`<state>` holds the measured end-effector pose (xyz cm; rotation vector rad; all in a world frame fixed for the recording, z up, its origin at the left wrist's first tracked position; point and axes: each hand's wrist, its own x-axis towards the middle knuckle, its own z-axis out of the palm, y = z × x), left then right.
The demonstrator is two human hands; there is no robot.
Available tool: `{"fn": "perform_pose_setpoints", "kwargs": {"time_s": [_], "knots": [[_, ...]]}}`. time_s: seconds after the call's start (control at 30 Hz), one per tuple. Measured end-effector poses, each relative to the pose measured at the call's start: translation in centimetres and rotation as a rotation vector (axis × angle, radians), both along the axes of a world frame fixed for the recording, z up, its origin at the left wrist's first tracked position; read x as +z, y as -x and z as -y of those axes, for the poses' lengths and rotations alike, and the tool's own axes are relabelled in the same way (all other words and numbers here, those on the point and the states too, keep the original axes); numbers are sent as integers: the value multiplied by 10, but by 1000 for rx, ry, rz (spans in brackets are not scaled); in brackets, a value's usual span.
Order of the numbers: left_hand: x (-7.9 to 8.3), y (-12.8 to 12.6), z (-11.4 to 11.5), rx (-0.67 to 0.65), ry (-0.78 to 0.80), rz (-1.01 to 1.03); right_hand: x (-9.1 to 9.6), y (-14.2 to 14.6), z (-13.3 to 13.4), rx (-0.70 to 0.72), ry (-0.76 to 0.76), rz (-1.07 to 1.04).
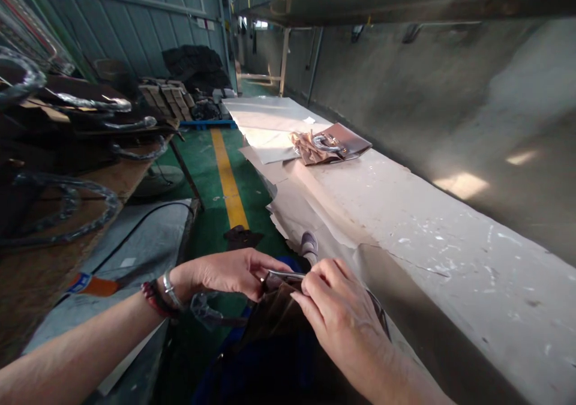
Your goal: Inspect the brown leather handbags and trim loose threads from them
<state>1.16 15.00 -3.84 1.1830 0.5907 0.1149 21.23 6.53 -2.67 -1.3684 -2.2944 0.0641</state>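
Observation:
Low in front of me is a dark brown handbag (276,310), its top edge held up between both hands. My left hand (234,274) is closed on the left end of that edge, thumb and fingers pinching it. My right hand (339,303) grips the right end with bent fingers. Between them runs a thin, shiny strip (285,274) along the opening; I cannot tell whether it is a metal frame or a zip. A handle wrapped in clear plastic (207,309) hangs at the bag's left side. The bag's lower part is lost in shadow.
On the right, a long paper-covered table (450,231) carries another brown bag (344,141) with crumpled lining. The left table (135,180) holds dark bags with plastic-wrapped handles. Below it lies an orange-handled tool (96,285). A yellow line (227,177) crosses the green floor.

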Motion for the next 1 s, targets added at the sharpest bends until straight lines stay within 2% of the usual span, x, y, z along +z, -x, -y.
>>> {"fn": "perform_pose_setpoints", "kwargs": {"time_s": [0.27, 0.47, 0.53, 0.6, 0.87, 1.0], "knots": [[-1, 2, -2, -17, -146, -29, -4, 4, -1, -90, 40, -13], [16, 2, 8, -44, -387, -134, -5, 5, -14, -145, 130, -39], [22, 4, 13, 6, -479, -237, -6, 7, -18, -140, 168, -91], [24, 4, 17, 78, -503, -302, -7, 9, -21, -116, 187, -146], [2, -6, 28, 340, -405, -181, -9, 12, -25, -74, 213, -206], [1, -10, 31, 464, -411, -200, -11, 11, -26, -42, 232, -226]]}}
